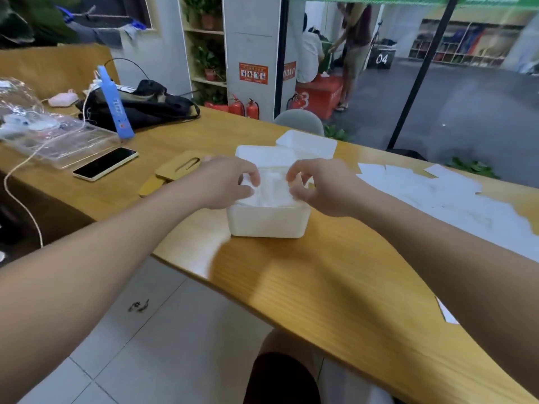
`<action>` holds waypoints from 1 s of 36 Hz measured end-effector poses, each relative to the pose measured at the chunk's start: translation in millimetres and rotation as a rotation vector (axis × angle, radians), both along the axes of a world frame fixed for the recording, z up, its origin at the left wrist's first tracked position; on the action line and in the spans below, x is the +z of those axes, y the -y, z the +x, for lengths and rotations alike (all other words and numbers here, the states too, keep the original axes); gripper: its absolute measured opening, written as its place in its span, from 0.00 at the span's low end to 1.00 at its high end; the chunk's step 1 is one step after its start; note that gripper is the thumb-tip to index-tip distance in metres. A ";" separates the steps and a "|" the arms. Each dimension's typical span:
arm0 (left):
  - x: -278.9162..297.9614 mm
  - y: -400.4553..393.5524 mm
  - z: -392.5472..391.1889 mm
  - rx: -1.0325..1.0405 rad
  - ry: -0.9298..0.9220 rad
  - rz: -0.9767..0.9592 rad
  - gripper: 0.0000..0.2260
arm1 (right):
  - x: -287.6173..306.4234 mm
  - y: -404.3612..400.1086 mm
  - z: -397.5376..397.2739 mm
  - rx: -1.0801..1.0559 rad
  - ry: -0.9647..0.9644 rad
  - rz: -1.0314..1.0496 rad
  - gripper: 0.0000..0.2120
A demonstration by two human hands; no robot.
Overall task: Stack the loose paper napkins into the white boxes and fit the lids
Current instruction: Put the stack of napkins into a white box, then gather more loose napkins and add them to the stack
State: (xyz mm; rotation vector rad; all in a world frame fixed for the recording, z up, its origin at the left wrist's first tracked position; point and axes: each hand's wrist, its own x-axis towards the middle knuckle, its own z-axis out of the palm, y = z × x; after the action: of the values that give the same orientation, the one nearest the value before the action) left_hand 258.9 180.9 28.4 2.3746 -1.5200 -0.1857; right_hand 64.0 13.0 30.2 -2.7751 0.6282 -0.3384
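Note:
A white box (pixel 268 221) stands open on the wooden table (pixel 320 272) in front of me. A stack of paper napkins (pixel 272 189) sits in its top. My left hand (pixel 226 182) pinches the stack's left edge and my right hand (pixel 318 186) pinches its right edge, both over the box. Behind it stand a second white box (pixel 262 154) and a third (pixel 306 142). Loose napkins (pixel 431 193) lie spread on the table to the right. Two wooden lids (pixel 178 173) lie to the left of the boxes.
A phone (pixel 105 164) lies left of the lids, with a clear plastic case (pixel 58 142), a blue bottle (pixel 115 103) and a black bag (pixel 140 104) behind it. One stray napkin (pixel 446 312) lies near the table's front edge. A grey chair (pixel 300 119) stands behind the table.

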 end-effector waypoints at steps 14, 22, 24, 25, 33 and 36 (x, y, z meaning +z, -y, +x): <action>-1.0 15.4 -1.7 0.026 0.292 0.085 0.15 | -9.5 17.8 4.0 0.019 -0.040 0.001 0.15; 7.0 35.7 -39.8 -0.106 0.220 -0.133 0.13 | 2.8 16.4 -36.4 -0.030 0.160 0.088 0.17; 6.3 40.8 -59.1 -0.184 0.138 -0.219 0.10 | 2.6 19.3 -56.8 -0.029 0.191 0.074 0.17; 6.1 43.9 -69.6 -0.220 0.101 -0.254 0.09 | 1.3 21.1 -68.6 -0.035 0.205 0.065 0.17; -24.2 92.9 -164.3 -0.421 -0.071 -0.327 0.09 | -40.5 39.0 -195.0 -0.252 0.239 0.132 0.15; -48.1 118.1 -201.0 -0.472 -0.115 -0.243 0.10 | -68.0 48.2 -241.6 -0.393 0.223 0.191 0.15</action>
State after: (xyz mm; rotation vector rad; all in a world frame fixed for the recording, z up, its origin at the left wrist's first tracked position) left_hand 57.9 62.8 -19.7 1.7633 -1.9009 -0.2228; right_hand -177.6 -35.1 -37.8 -2.3785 1.0849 -0.6219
